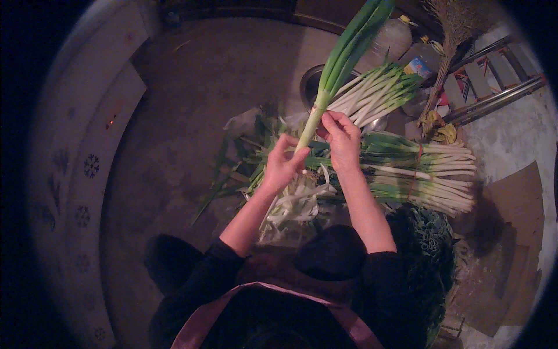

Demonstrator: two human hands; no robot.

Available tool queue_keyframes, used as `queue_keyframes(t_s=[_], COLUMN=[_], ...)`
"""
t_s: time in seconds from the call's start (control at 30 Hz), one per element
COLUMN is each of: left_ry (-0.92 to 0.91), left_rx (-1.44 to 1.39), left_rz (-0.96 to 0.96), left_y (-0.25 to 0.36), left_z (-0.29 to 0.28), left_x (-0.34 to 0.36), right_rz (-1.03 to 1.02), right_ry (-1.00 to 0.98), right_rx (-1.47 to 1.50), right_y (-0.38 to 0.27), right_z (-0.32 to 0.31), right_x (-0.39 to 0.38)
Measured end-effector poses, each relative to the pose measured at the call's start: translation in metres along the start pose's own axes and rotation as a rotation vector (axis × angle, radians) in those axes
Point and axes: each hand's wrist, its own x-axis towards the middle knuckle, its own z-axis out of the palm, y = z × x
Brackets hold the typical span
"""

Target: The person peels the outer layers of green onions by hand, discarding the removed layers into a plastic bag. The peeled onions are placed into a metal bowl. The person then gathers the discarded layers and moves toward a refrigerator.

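The left hand (285, 166) is partly closed, its thumb and fingers curled around the lower white part of a leek (332, 75), hiding some of it. The right hand (344, 139) is bent at the stalk's right side, thumb and forefinger drawn together against it; what lies between those tips cannot be told. The leek slants upward to the right, green leaves uppermost, above the floor.

Below the hands lies a heap of loose leaves and pale peelings (299, 200), partly covered by the forearms. Farther up, a dark basin (307, 87) sits behind the leek, which crosses in front of it. Trimmed stalks (378, 96) lie just beside, with clear plastic jugs (390, 41) beyond. Tied leek bundles (433, 180) lie to the right of the right forearm, white ends outward; dark leafy greens (427, 232) lie nearer the body. A straw broom (453, 29) stands near a metal rack (494, 99).

At far left stands a pale panel (87, 192) with dark snowflake marks. The floor (221, 75) is brownish and dimly lit. Flat cardboard (520, 192) lies at far right.
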Motion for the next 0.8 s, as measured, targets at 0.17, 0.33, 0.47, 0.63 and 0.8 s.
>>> queue_keyframes(t_s=[0.17, 0.33, 0.47, 0.63, 0.8], left_ry=[0.056, -0.066, -0.262, -0.386, -0.357], left_rx=[0.133, -0.087, -0.213, -0.312, -0.39], left_rz=[0.045, 0.098, -0.142, -0.125, -0.252], left_y=[-0.007, -0.002, 0.009, 0.011, 0.011], left_z=[0.014, 0.012, -0.003, -0.01, -0.027], left_x=[-0.005, -0.005, -0.003, -0.003, 0.003], right_rz=[-0.008, -0.033, -0.04, 0.044, 0.062], right_ry=[-0.017, -0.019, 0.069, 0.131, 0.02], right_rx=[0.015, -0.051, -0.032, 0.133, 0.124], right_y=[0.012, 0.023, 0.03, 0.019, 0.016], right_z=[0.001, -0.005, -0.005, -0.024, -0.066], right_x=[0.0, 0.004, 0.005, 0.017, 0.029])
